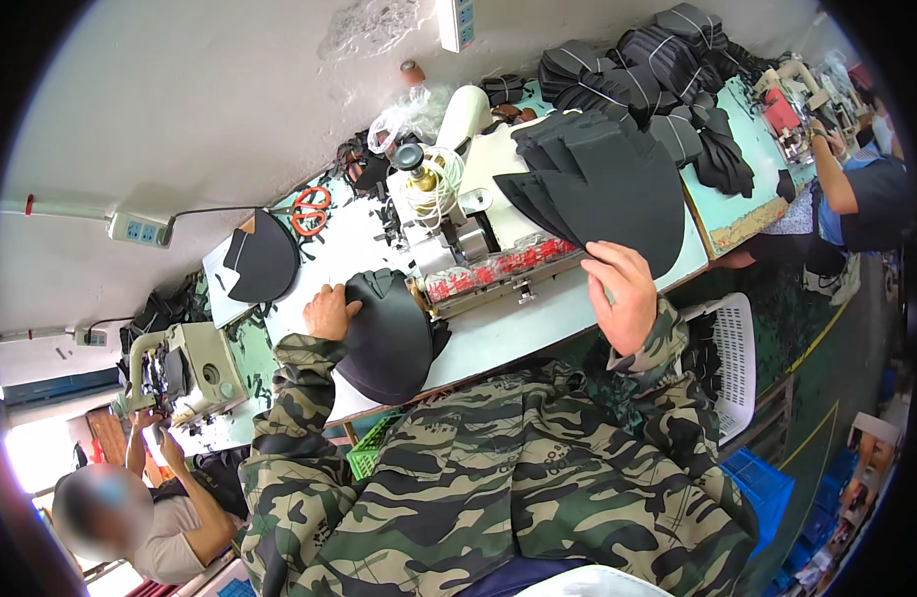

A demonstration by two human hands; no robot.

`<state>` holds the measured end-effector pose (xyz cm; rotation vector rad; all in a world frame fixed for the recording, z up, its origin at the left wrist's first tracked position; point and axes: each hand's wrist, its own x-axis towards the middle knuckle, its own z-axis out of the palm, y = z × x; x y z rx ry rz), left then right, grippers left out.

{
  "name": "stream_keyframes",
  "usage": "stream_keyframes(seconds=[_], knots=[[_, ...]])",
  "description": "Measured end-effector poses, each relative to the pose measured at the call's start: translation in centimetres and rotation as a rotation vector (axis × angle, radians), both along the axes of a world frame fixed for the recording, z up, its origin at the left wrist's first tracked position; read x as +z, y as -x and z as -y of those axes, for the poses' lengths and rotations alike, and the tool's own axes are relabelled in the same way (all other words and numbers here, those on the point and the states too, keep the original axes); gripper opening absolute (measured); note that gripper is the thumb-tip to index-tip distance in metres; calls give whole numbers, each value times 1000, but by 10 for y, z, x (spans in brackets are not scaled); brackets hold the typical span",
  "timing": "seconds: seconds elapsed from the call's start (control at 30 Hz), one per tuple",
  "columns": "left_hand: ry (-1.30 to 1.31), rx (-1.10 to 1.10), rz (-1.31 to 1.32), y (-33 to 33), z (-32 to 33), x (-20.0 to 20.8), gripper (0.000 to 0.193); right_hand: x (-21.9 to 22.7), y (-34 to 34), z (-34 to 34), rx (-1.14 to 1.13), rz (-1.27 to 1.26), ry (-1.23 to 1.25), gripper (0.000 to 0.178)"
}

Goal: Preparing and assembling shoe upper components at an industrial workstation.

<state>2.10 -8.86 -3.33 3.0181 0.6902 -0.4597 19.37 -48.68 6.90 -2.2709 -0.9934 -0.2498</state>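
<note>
A smooth black rounded panel [387, 338], with notched dark pieces along its top, lies at the table edge left of the machine [458, 224]. My left hand [328, 313] is at its left side, fingers bent and thumb against its edge. My right hand [623, 298] is raised in front of the machine, fingers stretched and thumb apart, with nothing in it. Its fingertips are at the lower edge of a fanned stack of black panels [608, 184] lying over the machine's right side. Whether they touch the stack I cannot tell.
Orange-handled scissors [310, 211] and another dark rounded panel [265, 259] lie to the left. Strapped black bundles [618, 80] fill the back right. A white basket [737, 363] stands below on the right, a green basket [371, 448] under the table. Co-workers sit at both sides.
</note>
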Motion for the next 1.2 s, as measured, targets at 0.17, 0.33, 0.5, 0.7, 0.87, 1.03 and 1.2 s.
stream_keyframes(seconds=[0.17,0.33,0.5,0.7,0.87,1.03,1.2], knots=[[74,-115,73,8,-9,-2,41,3,1,5,-167,-4,-97,27],[337,-60,147,11,-23,-7,58,-49,-43,69,-783,-402,-391,61],[301,-79,185,0,-12,4,60,-88,-66,74,-545,-655,-650,70],[-7,-191,313,1,1,5,48,-32,-39,48,-602,-304,-467,43],[1107,-254,-161,-37,36,89,24,-9,22,-16,387,-882,-275,18],[1535,-168,-101,-71,90,127,16,-62,23,-21,676,-1526,-197,22],[1248,175,-179,-72,87,102,21,-45,43,-33,257,-1147,-206,25]])
